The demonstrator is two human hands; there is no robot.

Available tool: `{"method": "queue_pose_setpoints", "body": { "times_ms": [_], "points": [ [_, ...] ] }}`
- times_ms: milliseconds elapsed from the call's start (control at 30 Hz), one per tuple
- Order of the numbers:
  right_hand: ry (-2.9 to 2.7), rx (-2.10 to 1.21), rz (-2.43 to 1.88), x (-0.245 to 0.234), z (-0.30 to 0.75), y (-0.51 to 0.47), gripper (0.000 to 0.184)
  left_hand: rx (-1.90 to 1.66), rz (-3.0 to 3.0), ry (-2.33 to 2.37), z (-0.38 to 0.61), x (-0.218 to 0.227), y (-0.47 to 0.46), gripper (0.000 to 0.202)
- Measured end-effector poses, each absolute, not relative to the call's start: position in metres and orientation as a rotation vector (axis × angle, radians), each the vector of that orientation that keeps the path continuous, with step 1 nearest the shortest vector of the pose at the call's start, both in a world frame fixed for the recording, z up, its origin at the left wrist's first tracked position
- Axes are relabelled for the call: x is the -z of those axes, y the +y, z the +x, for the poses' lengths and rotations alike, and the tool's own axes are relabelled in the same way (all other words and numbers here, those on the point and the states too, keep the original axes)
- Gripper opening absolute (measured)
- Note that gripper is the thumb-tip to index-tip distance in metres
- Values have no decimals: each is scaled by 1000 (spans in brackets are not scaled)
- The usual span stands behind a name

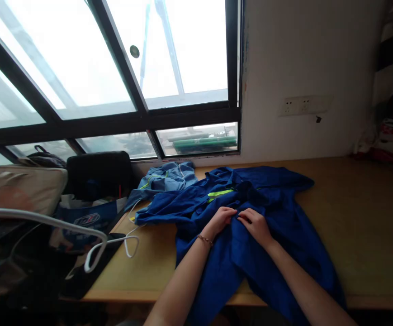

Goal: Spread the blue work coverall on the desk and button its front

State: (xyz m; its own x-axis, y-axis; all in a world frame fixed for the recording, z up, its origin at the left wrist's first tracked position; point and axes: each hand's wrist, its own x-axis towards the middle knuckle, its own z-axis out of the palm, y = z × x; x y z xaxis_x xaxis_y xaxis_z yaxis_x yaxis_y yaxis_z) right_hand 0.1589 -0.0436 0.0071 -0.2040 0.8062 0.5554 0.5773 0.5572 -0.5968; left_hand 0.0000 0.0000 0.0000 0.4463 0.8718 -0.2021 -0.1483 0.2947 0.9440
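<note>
A dark blue work jacket (pixel 271 253) with a yellow-green stripe lies spread on the wooden table (pixel 142 267), its lower part hanging over the front edge. My left hand (pixel 222 219) pinches the jacket's front edge near the middle, below the collar. Close beside it, my right hand (pixel 252 222) pinches the facing edge, fingertips almost meeting the left ones. Whatever small fastening may lie between the fingertips is hidden. A bracelet circles my left wrist.
A lighter blue garment (pixel 172 176) lies at the table's back left. A white metal hanger-like tube (pixel 47 218) juts in from the left. Bags (pixel 91 222) and a black chair back (pixel 99 174) stand left of the table. Behind are a window and a wall socket (pixel 305 105).
</note>
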Motion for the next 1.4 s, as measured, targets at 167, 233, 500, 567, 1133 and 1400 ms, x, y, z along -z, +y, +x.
{"method": "queue_pose_setpoints", "body": {
  "times_ms": [167,233,500,567,1133,1400],
  "points": [
    [-1925,-216,-1120,-3,154,-47,16,-735,984,815,-2,0,2,31],
    [-1938,-180,-1133,-1,153,-48,18,-717,974,796,-2,1,2,29],
    [-1917,-154,-1194,-1,149,-47,21,-743,965,726,-1,3,0,29],
    [-1911,-164,-1204,-1,149,-47,21,-763,958,724,-1,2,0,30],
    [-1923,-201,-1240,1,149,-45,24,-760,1035,878,-1,5,-2,30],
    [-1964,-296,-1217,10,154,-37,27,-764,1029,756,-2,2,0,23]
  ]
}}
